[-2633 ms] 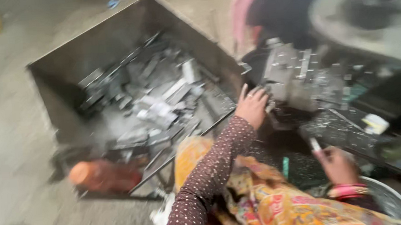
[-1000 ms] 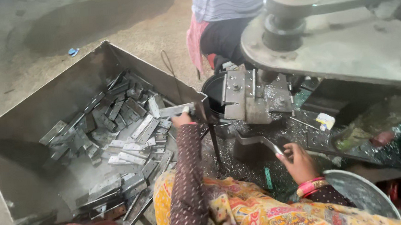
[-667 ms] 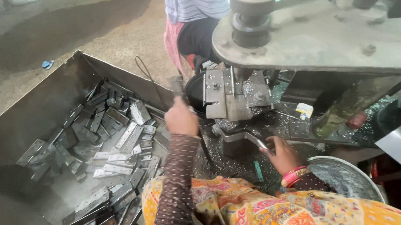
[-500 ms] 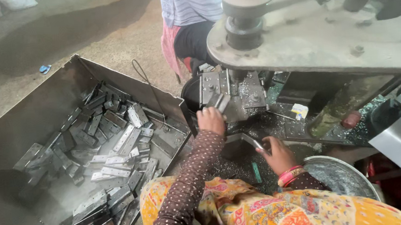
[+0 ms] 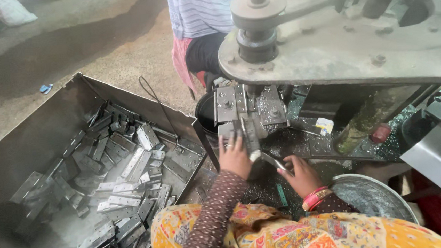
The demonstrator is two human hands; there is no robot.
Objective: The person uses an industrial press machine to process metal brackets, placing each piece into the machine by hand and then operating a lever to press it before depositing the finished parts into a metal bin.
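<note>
Hinge plate (image 5: 252,143) now stands at the press fixture (image 5: 250,109), the left hand (image 5: 234,156) having come over from the bin (image 5: 36,152) at nine o'clock; its grip pinches the plate. Right hand (image 5: 300,174) curls around a thin tool (image 5: 274,161). Fingertips are partly hidden; the die is murky.

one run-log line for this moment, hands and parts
left hand: on metal piece at machine clamp | right hand: grips thin tool | metal bin: flat plates
</note>
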